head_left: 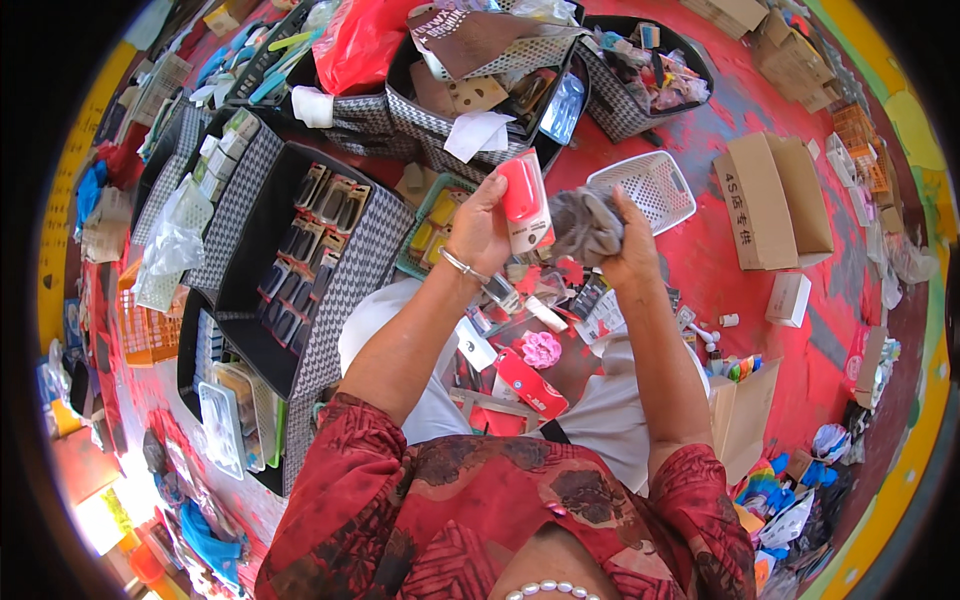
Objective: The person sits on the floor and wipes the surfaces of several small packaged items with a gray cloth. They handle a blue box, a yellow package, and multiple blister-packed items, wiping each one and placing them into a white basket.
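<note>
One red-and-white oblong package (523, 198)

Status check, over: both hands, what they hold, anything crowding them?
Left hand gripping red-and-white package. Right hand clutching bunched grey cloth. White basket close beyond right hand; loose clutter below, pink flower included.

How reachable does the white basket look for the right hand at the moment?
Probably yes: the white basket lies right by the right hand, and nothing visible blocks the way. However, that hand's grip is taken up by a crumpled grey bundle, which would likely need releasing first.
</note>
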Motion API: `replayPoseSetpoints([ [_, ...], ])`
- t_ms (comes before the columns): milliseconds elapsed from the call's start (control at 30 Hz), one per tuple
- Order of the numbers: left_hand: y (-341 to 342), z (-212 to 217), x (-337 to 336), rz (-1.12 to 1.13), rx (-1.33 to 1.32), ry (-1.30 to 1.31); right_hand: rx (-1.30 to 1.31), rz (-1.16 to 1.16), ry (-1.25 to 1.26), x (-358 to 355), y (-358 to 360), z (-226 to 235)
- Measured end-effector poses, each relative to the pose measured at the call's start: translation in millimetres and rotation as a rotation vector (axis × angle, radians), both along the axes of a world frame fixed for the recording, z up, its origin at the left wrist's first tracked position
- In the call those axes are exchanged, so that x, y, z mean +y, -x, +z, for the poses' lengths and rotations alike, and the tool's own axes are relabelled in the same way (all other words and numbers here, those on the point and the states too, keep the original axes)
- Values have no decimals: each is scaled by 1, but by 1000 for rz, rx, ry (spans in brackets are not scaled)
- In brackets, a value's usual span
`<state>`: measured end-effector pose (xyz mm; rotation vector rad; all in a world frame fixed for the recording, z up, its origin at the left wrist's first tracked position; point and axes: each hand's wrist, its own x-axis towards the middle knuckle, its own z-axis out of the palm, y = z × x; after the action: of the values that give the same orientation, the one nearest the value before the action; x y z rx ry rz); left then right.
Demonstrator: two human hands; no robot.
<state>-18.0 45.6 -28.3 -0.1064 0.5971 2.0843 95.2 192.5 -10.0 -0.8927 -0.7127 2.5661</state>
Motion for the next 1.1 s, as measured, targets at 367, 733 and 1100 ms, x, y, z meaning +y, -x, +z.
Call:
replayPoseSetpoints([
  [367, -16, 4, 6, -162, 132, 35, 29, 231, -843, -58, 5, 10],
  [733, 6, 5, -6, -233, -262, -348, 130, 40, -196, -6, -14, 39],
  [1100, -26, 3, 2, -372, -234, -58, -95, 66, -1977, -32, 11, 14],
])
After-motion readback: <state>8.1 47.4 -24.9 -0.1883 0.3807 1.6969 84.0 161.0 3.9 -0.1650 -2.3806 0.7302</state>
